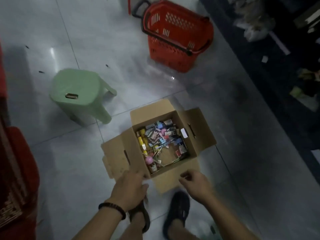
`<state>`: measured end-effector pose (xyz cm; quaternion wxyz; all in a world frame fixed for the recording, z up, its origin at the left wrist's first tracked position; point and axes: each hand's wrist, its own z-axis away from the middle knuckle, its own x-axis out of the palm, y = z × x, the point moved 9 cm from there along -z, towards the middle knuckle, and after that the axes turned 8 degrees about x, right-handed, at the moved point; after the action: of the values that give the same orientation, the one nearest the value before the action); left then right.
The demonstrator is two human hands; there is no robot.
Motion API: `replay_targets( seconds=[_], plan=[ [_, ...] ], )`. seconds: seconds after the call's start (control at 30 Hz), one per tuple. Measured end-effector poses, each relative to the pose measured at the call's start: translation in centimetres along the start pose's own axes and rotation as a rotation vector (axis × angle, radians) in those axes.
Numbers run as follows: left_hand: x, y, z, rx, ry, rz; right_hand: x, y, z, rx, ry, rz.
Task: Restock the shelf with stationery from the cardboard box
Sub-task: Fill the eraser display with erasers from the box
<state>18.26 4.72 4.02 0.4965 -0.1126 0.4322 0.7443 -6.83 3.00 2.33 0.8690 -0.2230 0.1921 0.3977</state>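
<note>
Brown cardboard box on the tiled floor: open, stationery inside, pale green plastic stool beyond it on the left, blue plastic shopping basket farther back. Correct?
The head view shows the plastic shopping basket is red, not blue. The rest stands: the brown cardboard box is open with stationery inside, the pale green plastic stool beyond it on the left.

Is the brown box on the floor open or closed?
Open. The cardboard box has its flaps folded outward, and the colourful stationery inside shows from above.
</note>
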Motion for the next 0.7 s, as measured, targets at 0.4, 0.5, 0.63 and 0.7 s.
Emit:
replay_targets(
  seconds=[0.4,0.5,0.63,0.7],
  plan=[
    [8.5,-12.3,-30.5,-0.346,0.287,0.435,13.8,-1.3,-37.3,0.266,-0.165,-0.649],
    [9.2,-14.4,-32.1,-0.332,0.388,0.271,17.5,-3.3,-42.2,0.289,-0.118,-0.624],
    [11.4,-16.6,-32.4,-0.365,0.403,0.282,19.2,-5.7,-44.8,0.405,0.003,-0.581],
    [12.0,-17.3,-32.4,-0.365,0.430,0.352,19.9,-6.6,-45.8,0.443,0.034,-0.541]
  ],
)
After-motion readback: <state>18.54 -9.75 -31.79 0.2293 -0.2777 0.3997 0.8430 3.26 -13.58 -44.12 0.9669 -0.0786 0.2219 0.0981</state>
